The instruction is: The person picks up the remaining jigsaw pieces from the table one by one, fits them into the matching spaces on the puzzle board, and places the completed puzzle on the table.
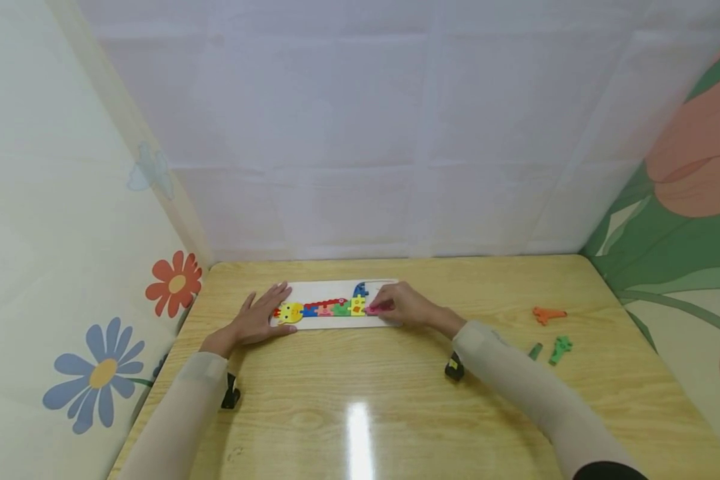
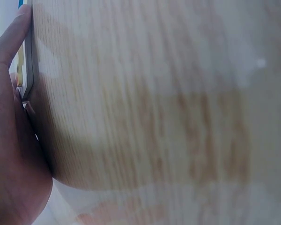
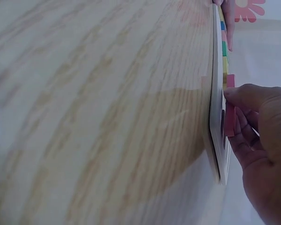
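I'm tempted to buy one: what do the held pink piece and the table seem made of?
The pink piece: painted wood or plastic, I can't tell which; it looks thick and solid-coloured. The table: glossy wood or wood-look laminate, showing grain and a bright reflection.

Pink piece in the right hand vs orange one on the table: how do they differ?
Hold: the right hand pinches the pink piece; the orange piece lies loose on the table. Place: the pink piece is over the white board; the orange piece lies well right of it in the head view. Both look single-coloured.
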The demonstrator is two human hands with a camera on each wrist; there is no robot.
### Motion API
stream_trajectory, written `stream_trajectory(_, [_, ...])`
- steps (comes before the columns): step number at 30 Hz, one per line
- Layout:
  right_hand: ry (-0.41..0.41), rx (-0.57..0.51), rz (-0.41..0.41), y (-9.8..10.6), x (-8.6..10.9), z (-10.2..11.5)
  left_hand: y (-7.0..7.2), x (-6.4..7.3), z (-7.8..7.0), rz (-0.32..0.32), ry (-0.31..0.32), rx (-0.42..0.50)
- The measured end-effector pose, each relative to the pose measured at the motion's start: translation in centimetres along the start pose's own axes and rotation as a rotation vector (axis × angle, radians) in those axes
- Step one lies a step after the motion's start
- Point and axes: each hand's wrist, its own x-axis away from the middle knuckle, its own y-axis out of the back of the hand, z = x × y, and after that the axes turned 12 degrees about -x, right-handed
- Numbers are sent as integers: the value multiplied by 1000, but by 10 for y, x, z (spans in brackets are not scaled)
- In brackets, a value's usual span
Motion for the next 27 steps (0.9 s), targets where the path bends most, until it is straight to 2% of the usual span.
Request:
stream_trajectory(17, [36,38,17,-4,-5,-10,1,0,0,8,6,-4])
stream_trajectory(27, [21,28,17,-4,-6,-9,1,0,-1,2,2,4])
